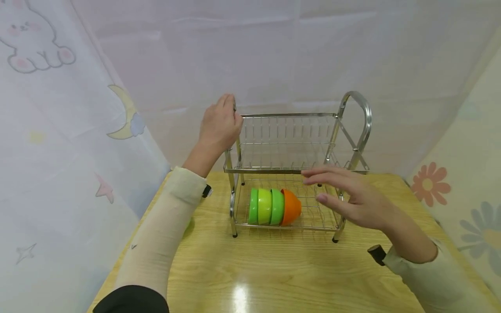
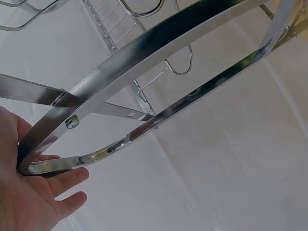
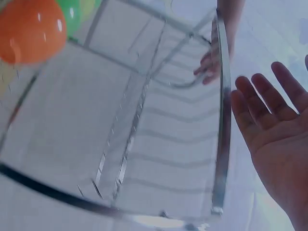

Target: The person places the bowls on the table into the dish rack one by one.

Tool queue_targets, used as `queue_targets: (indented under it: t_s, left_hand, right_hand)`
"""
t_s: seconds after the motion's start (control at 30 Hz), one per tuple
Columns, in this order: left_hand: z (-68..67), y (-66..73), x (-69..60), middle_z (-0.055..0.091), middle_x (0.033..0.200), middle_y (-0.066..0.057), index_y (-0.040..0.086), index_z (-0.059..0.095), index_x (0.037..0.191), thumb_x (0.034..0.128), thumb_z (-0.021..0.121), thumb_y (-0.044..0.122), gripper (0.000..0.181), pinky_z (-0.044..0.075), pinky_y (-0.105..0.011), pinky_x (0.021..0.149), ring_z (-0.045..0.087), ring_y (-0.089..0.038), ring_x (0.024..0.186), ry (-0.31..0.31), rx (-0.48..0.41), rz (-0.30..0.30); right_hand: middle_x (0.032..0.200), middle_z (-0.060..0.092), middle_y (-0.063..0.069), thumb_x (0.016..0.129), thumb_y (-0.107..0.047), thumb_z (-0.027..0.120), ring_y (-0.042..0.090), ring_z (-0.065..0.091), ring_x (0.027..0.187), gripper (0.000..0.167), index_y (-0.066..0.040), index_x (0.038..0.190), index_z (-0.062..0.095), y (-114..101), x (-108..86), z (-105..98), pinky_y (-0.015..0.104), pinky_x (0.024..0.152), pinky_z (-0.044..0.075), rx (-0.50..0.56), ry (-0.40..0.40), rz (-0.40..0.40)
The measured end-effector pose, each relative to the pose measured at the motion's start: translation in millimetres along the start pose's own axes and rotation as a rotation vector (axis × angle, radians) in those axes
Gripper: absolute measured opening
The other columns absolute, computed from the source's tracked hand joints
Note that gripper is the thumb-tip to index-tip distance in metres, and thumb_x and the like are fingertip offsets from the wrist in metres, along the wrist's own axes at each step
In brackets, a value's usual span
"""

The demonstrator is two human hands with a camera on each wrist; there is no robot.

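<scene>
Metal rack [image 1: 270, 171] gripped by left hand [image 1: 221, 124]; right hand [image 1: 352, 195] spread; sleeve [image 1: 158, 239] obscures an indistinct green thing [image 1: 189, 227].

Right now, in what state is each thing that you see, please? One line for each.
Two-tier metal dish rack, upright on the wood-grain table.
Left hand, gripping the rack's left arched handle.
Right hand, fingers extended, holding nothing.
Three green bowls, on their sides, nested, on the lower tier.
Orange bowl, on its side, nested at their right end.
Green thing behind the left sleeve, mostly hidden; state unclear.
</scene>
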State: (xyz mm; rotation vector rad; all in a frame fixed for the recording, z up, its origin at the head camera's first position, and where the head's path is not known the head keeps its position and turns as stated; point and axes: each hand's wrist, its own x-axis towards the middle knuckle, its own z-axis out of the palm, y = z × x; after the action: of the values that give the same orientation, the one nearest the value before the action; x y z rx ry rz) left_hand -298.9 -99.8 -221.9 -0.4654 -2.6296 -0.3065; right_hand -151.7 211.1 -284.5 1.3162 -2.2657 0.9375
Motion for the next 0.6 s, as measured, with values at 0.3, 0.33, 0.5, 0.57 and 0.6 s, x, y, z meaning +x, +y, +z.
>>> queue_targets:
  t_s: [0.3,0.33,0.5,0.57,0.6]
  left_hand:
    - [2.2,-3.7,-3.9,0.032,0.161,-0.019,-0.002,0.029,0.157,0.1096,0.023,0.048,0.069,0.025,-0.05,0.122,0.029,-0.031,0.151,-0.01,-0.008,0.017]
    - [2.2,-3.8,-4.1,0.033,0.161,-0.019,-0.002,0.029,0.156,0.1097,0.024,0.048,0.069,0.025,-0.05,0.122,0.029,-0.032,0.15,-0.006,-0.009,0.021]
    - [1.4,-4.0,-4.1,0.034,0.161,-0.019,-0.003,0.03,0.156,0.1106,0.024,0.043,0.065,0.025,-0.049,0.122,0.03,-0.031,0.151,0.005,-0.018,0.029]
    - [0.8,-3.9,-4.0,0.033,0.161,-0.018,-0.002,0.03,0.156,0.1108,0.025,0.042,0.063,0.024,-0.048,0.123,0.029,-0.03,0.151,0.005,-0.025,0.027]
    - [0.5,-3.7,-4.1,0.033,0.161,-0.018,-0.002,0.03,0.156,0.111,0.025,0.041,0.063,0.024,-0.048,0.123,0.029,-0.03,0.151,0.004,-0.028,0.027]
  right_hand:
    - [0.134,0.064,0.012,0.105,-0.04,0.056,0.011,0.054,0.131,0.046,-0.001,0.122,0.069,28,19.9,-49,0.01,0.102,0.038,-0.256,0.206,-0.052]
    - [0.132,0.064,0.015,0.105,-0.044,0.053,0.017,0.054,0.131,0.051,0.001,0.122,0.069,33,22.6,-52,0.012,0.105,0.037,-0.298,0.224,-0.063]
    - [0.137,0.058,0.026,0.104,-0.038,0.057,0.043,0.047,0.133,0.049,0.005,0.127,0.065,55,36.6,-72,0.042,0.118,0.033,-0.435,0.232,0.036]
    - [0.142,0.053,0.026,0.103,-0.028,0.06,0.045,0.042,0.137,0.044,0.005,0.132,0.061,63,43.1,-79,0.053,0.118,0.031,-0.451,0.192,0.156]
    - [0.145,0.05,0.027,0.102,-0.024,0.061,0.046,0.039,0.139,0.043,0.005,0.134,0.059,67,46.5,-83,0.057,0.118,0.028,-0.456,0.167,0.218]
